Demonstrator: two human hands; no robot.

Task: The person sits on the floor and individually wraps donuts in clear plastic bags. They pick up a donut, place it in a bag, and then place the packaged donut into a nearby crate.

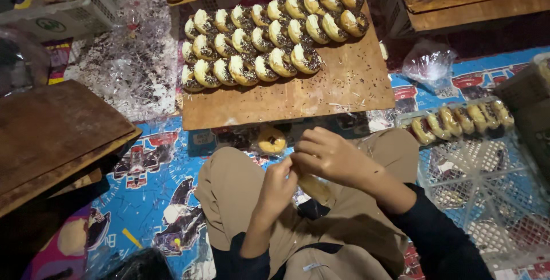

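Down at lap level, the person's left hand (275, 185) and right hand (326, 155) meet over the beige trousers (240, 194), fingers curled in toward each other. Between them hangs a clear plastic bag (312, 185) with something pale yellow inside; its long axis runs from the pinched top between the fingertips down and to the right toward the lap. Both hands are nearly closed on the top of that bag, the left pinching from below and the right bent over it from above. How tightly the fingertips press cannot be told.

Just beyond the hands, at the near edge of the wooden board (298, 94), a single wrapped doughnut (271, 140) lies flat on the patterned blue mat (154, 188). On the board itself rows of doughnuts topped with chocolate sprinkles (258, 42) stand on edge, leaning against one another, the rows running from lower left to upper right. Loose sprinkles are scattered over the bare wood.

To the right, a long clear pack of doughnuts (461, 121) lies on a white plastic crate (487, 188), its long axis rising slightly to the right. A crumpled plastic bag (429, 62) sits beyond it. To the left a dark wooden board (51, 131) is stacked on another.
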